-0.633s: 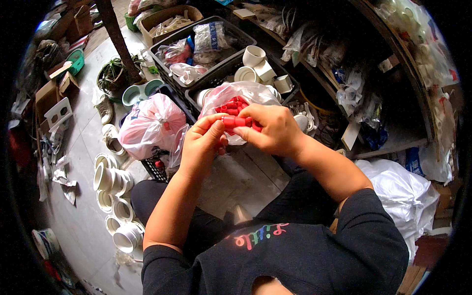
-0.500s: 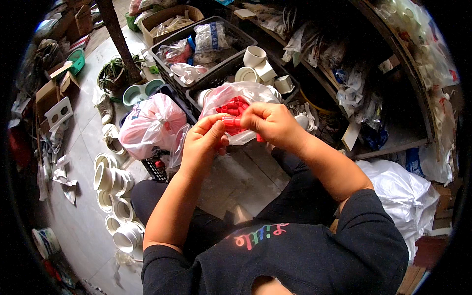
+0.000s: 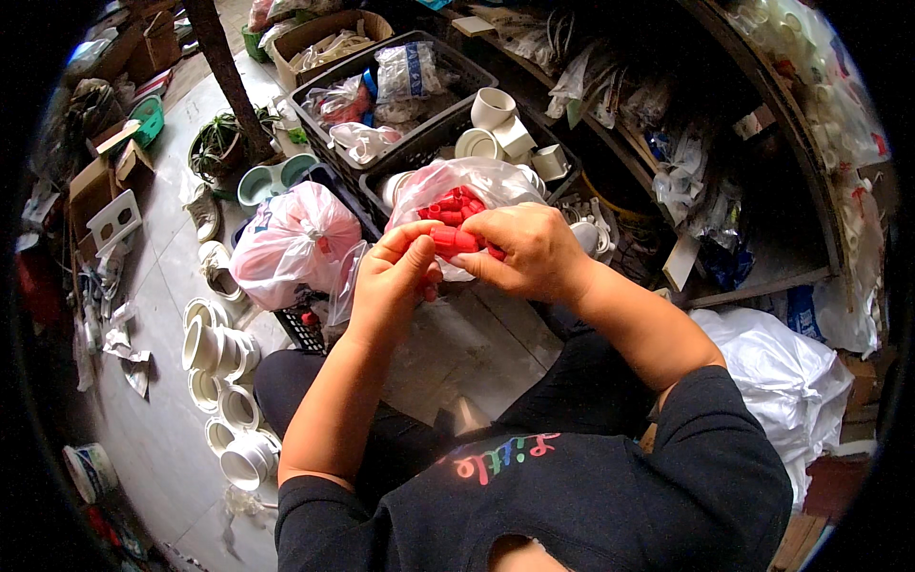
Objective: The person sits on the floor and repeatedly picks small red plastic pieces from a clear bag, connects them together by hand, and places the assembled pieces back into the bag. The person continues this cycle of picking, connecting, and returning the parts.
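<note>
My left hand (image 3: 396, 267) pinches one end of a red plastic pipe fitting (image 3: 446, 238) between thumb and fingers. From the other side my right hand (image 3: 529, 248) closes on the same fitting, and a second bit of red shows under its fingers. Just beyond my hands, several loose red fittings (image 3: 453, 202) lie in an open clear plastic bag (image 3: 419, 195). To the left of my left hand sits a tied pinkish-white bag (image 3: 295, 243). Exactly how the fitting's parts join is hidden by my fingers.
White pipe fittings (image 3: 246, 458) are lined up on the tiled floor at left. Black crates (image 3: 434, 157) with bags and white fittings stand ahead. Shelving (image 3: 762, 286) with bagged parts rises at right, above a large white sack (image 3: 777, 367). A potted plant (image 3: 217, 153) is far left.
My right hand has shifted its grip, its thumb coming down along the red fitting. My left hand has stayed in place.
</note>
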{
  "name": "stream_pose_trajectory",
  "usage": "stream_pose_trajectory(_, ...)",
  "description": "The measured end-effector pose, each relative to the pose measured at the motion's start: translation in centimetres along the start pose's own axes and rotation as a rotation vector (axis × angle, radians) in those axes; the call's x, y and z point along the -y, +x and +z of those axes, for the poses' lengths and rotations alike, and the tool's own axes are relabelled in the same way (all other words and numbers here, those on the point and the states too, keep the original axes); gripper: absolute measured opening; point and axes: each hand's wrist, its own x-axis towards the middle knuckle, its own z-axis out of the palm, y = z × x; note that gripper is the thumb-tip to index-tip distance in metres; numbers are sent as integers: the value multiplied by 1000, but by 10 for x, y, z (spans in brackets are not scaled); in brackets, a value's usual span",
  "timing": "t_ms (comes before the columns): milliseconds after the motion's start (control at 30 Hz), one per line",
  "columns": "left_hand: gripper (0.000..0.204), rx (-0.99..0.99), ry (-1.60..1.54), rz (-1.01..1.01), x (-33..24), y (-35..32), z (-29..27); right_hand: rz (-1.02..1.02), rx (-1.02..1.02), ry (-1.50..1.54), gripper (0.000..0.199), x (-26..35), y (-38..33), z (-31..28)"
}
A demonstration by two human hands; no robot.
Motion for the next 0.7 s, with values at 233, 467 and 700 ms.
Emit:
stream_pose_trajectory(233, 24, 104, 88, 63, 4, -4, -9, 617, 219, 685, 18, 13, 2, -4)
stream_pose_trajectory(467, 22, -51, 110, 93, 4, -5, -7, 939, 350, 1071, 22, 3, 7, 4)
stream_pose_trajectory(700, 28, -180, -287, -32, -8, 9, -27, 1039, 297, 675, 38, -73, 1, 30)
